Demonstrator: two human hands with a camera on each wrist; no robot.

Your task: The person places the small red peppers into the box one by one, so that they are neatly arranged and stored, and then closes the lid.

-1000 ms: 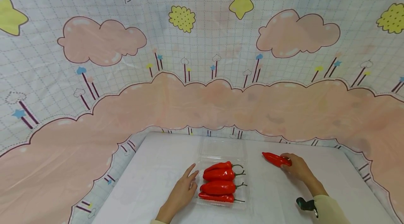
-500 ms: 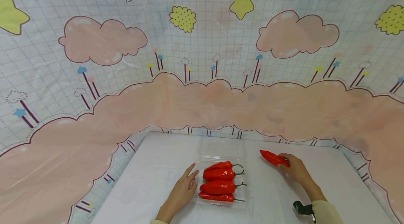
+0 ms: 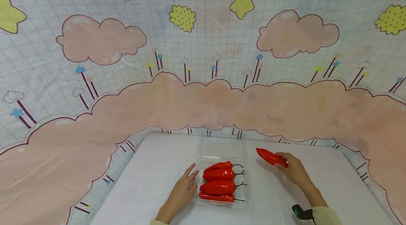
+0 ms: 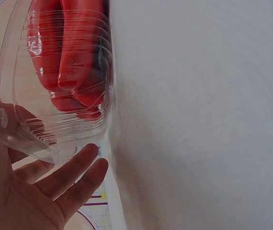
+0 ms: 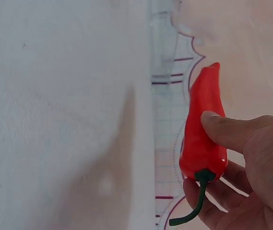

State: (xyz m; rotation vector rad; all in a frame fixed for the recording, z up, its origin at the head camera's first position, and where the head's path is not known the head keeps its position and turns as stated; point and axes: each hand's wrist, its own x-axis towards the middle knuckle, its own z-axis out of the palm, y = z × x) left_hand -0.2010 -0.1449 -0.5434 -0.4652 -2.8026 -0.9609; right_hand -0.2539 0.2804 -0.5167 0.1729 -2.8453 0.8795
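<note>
My right hand [image 3: 293, 170] holds a red pepper [image 3: 268, 156] above the right part of the table. In the right wrist view the thumb lies across this pepper [image 5: 204, 129], with fingers behind it and its green stem hanging down. A clear plastic clamshell box [image 3: 242, 202] stands in the middle, lid folded back, with several red peppers [image 3: 219, 187] laid side by side and stems pointing right. My left hand [image 3: 180, 191] rests at the box's left edge. The left wrist view shows its fingers [image 4: 72, 175] spread and straight beside the clear wall [image 4: 55, 132].
The box's open lid [image 3: 222, 148] lies toward the back of the white table [image 3: 165, 161]. A patterned curtain [image 3: 203, 101] with clouds and stars surrounds the table's back and sides. A black wrist-camera piece [image 3: 301, 212] sticks out beside the right sleeve [image 3: 326, 215].
My right hand has moved left with the pepper, toward the box, and the pepper's tip has risen a little. The left hand and the boxed peppers stay where they were.
</note>
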